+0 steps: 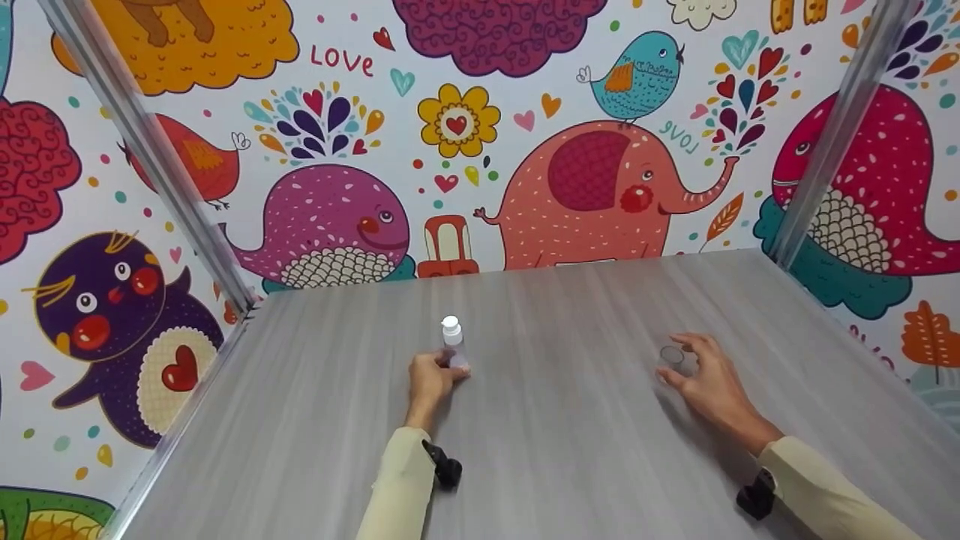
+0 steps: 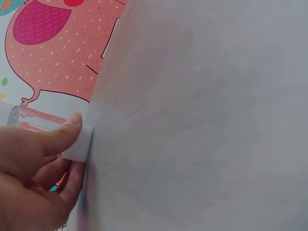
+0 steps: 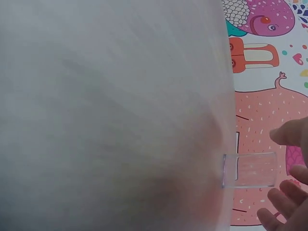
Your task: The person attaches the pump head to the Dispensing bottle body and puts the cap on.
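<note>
A small clear bottle with a white pump top [image 1: 451, 331] stands upright on the grey table, left of centre. My left hand [image 1: 430, 381] holds it low down, thumb on the near side and fingers behind. In the left wrist view the thumb lies by the bottle's white base [image 2: 83, 145]. Further right, a clear cylindrical cap [image 1: 672, 355] stands on the table. Around it, my right hand [image 1: 712, 384] has thumb and fingers spread. The right wrist view shows a gap between those fingers and the clear cap [image 3: 250, 170].
The table [image 1: 555, 420] has a wood-grain top. A wall printed with cartoon animals [image 1: 592, 202] stands behind it. Metal posts [image 1: 161, 157] rise at its far left and far right corners. Each sleeved wrist carries a small black camera [image 1: 446, 466].
</note>
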{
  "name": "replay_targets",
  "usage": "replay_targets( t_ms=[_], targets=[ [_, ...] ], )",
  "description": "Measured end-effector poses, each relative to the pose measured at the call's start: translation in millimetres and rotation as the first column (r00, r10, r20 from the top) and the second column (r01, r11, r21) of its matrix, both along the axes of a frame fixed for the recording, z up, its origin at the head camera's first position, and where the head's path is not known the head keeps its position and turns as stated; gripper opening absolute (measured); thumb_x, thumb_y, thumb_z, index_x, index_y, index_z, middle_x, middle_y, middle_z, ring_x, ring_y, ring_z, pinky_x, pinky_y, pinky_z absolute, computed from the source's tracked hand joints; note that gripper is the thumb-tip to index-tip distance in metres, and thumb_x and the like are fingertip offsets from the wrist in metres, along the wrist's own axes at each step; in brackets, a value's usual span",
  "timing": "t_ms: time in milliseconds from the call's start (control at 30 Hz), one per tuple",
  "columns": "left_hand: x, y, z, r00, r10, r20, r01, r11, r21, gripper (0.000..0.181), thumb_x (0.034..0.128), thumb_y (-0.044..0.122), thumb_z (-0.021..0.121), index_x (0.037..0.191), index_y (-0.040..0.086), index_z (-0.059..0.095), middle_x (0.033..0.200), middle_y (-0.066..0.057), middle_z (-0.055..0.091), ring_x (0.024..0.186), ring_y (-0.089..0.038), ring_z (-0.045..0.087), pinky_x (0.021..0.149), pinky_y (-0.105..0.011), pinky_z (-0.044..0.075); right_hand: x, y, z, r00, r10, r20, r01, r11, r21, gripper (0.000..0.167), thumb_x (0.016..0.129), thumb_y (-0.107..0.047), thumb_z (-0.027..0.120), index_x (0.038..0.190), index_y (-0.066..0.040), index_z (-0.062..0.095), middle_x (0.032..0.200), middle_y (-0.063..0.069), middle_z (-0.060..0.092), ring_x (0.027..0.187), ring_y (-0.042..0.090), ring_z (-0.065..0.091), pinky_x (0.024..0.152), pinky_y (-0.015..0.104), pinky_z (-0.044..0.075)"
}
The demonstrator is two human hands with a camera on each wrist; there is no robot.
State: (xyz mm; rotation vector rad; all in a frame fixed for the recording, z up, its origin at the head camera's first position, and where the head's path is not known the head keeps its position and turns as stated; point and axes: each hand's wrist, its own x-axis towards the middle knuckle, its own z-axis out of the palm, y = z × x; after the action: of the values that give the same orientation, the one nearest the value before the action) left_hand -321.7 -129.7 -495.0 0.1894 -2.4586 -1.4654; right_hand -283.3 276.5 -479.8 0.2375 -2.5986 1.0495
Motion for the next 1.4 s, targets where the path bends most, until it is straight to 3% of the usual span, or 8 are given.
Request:
replay_targets(
  t_ms=[133, 300, 667, 800, 933, 1167, 1267, 1400],
  targets=[
    [0.3, -0.2, -1.3, 1.0, 0.002, 0.006, -0.002, 1.0, -0.002, 0.036, 0.0739, -0.002, 0.081, 0.108, -0.01, 0.072, 0.109, -0.028, 0.072, 0.106, -0.037, 0.07, 0.094, -0.048, 0.054, 0.4, -0.1, -0.1, 0.999, -0.019, 0.05, 0.02, 0.999, -0.025, 0.064, 0.088, -0.015, 0.076, 0.141, 0.005, 0.046, 0.137, 0.028, 0.047, 0.123, 0.045, 0.052, 0.101, 0.062, 0.044],
    [0.2, -0.5, -1.2, 1.0, 0.004, 0.019, -0.004, 1.0, 0.003, 0.036, 0.0743, -0.001, 0.082, 0.108, -0.009, 0.073, 0.11, -0.027, 0.072, 0.106, -0.036, 0.07, 0.095, -0.048, 0.053, -1.0, -1.3, 0.4, 0.984, -0.034, 0.174, 0.05, 0.995, -0.085, 0.07, 0.091, -0.019, 0.073, 0.145, 0.008, 0.038, 0.142, 0.031, 0.044, 0.127, 0.048, 0.051, 0.102, 0.059, 0.045],
    [-1.1, -1.2, 0.3, 1.0, 0.016, 0.023, -0.015, 0.999, -0.03, 0.033, 0.0739, 0.003, 0.082, 0.104, -0.006, 0.075, 0.106, -0.023, 0.075, 0.103, -0.033, 0.071, 0.093, -0.046, 0.054, -6.6, -3.6, -3.9, 0.952, -0.077, 0.295, 0.133, 0.975, -0.176, 0.07, 0.088, -0.022, 0.075, 0.143, 0.007, 0.042, 0.143, 0.031, 0.05, 0.13, 0.045, 0.052, 0.101, 0.049, 0.048],
    [-0.8, -0.6, 0.2, 0.998, 0.027, 0.055, -0.025, 0.999, -0.044, 0.032, 0.0759, 0.006, 0.083, 0.106, -0.003, 0.075, 0.108, -0.021, 0.075, 0.106, -0.032, 0.071, 0.095, -0.046, 0.053, -8.0, -3.8, -4.9, 0.941, -0.077, 0.33, 0.152, 0.966, -0.207, 0.072, 0.087, -0.026, 0.077, 0.143, 0.005, 0.043, 0.145, 0.029, 0.049, 0.133, 0.045, 0.05, 0.093, 0.029, 0.051],
    [-0.9, -0.5, 0.4, 0.998, 0.024, 0.061, -0.022, 0.999, -0.035, 0.032, 0.0762, 0.005, 0.082, 0.106, -0.004, 0.075, 0.109, -0.021, 0.075, 0.106, -0.032, 0.07, 0.095, -0.046, 0.053, -9.4, -3.6, -8.3, 0.941, -0.083, 0.327, 0.168, 0.956, -0.24, 0.068, 0.086, -0.024, 0.078, 0.14, 0.005, 0.047, 0.142, 0.029, 0.053, 0.131, 0.044, 0.052, 0.077, 0.009, 0.044],
    [-1.7, -1.2, 0.8, 0.999, 0.015, 0.038, -0.014, 0.999, -0.032, 0.032, 0.0738, 0.003, 0.082, 0.104, -0.005, 0.075, 0.106, -0.022, 0.075, 0.102, -0.032, 0.071, 0.093, -0.046, 0.053, -10.4, -2.8, -14.1, 0.947, -0.081, 0.312, 0.175, 0.943, -0.284, 0.06, 0.086, -0.017, 0.077, 0.136, 0.006, 0.052, 0.138, 0.029, 0.056, 0.127, 0.042, 0.055, 0.072, 0.007, 0.045],
    [-1.6, -1.1, 0.4, 0.999, 0.016, 0.031, -0.015, 0.999, -0.035, 0.032, 0.0733, 0.003, 0.082, 0.103, -0.005, 0.075, 0.104, -0.022, 0.075, 0.1, -0.031, 0.071, 0.091, -0.046, 0.054, -10.7, -3.2, -15.5, 0.947, -0.087, 0.309, 0.18, 0.941, -0.287, 0.058, 0.086, -0.017, 0.078, 0.135, 0.005, 0.054, 0.136, 0.028, 0.058, 0.12, 0.035, 0.061, 0.072, 0.009, 0.046],
    [-1.3, -0.6, -0.2, 0.999, 0.017, 0.033, -0.016, 1.0, -0.025, 0.032, 0.0731, 0.002, 0.082, 0.103, -0.005, 0.075, 0.104, -0.021, 0.076, 0.099, -0.03, 0.071, 0.091, -0.045, 0.054, -10.8, -4.4, -16.6, 0.951, -0.094, 0.296, 0.181, 0.942, -0.283, 0.054, 0.086, -0.015, 0.078, 0.131, 0.005, 0.058, 0.131, 0.027, 0.061, 0.097, 0.003, 0.064, 0.071, 0.01, 0.047]
  ],
)
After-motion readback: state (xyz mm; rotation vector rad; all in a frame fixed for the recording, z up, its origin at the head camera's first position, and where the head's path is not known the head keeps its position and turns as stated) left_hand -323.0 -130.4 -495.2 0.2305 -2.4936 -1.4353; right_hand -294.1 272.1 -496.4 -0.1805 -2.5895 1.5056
